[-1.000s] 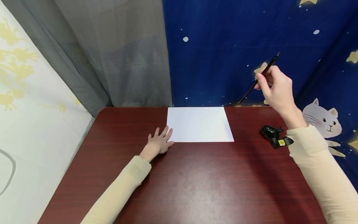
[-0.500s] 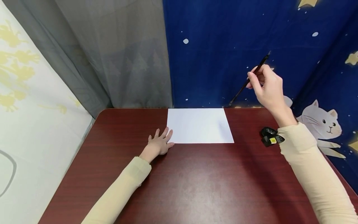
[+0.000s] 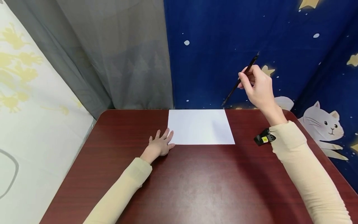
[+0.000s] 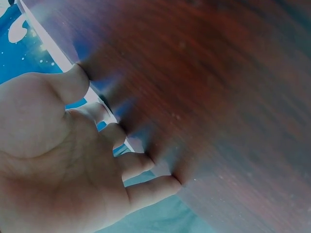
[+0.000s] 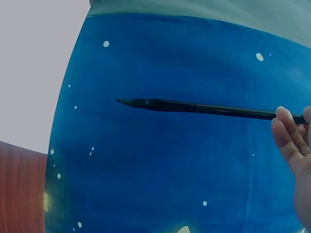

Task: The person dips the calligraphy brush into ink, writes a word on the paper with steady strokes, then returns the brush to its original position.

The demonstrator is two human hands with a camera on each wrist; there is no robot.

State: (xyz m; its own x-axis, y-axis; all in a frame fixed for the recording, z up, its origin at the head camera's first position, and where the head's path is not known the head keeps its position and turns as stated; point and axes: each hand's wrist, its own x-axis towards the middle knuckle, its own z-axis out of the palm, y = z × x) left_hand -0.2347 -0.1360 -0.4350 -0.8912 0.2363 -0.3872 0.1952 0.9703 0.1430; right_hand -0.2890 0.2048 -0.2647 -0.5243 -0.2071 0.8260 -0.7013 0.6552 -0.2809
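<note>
My right hand [image 3: 258, 85] pinches a dark-handled brush [image 3: 237, 84] between thumb and fingers, raised above the table's far right part. The brush slants, its lower end in the air near the far right corner of a blank white sheet of paper [image 3: 199, 127]. In the right wrist view, the brush [image 5: 194, 108] has a dark pointed tip, and the fingertips [image 5: 283, 112] sit on its shaft. My left hand [image 3: 160, 145] lies with fingers spread at the paper's near left corner. In the left wrist view, the left hand [image 4: 73, 145] faces palm to the camera, fingertips on the tabletop.
The paper lies at the far edge of a reddish-brown table [image 3: 179, 183]. A grey curtain [image 3: 134, 62] and a blue starry curtain [image 3: 209, 62] hang right behind it. A black device with a yellow label [image 3: 264, 139] is at the right sleeve's cuff.
My right hand has moved left with the brush, bringing its lower end closer to the paper's far right corner. The left hand has stayed on the paper's corner.
</note>
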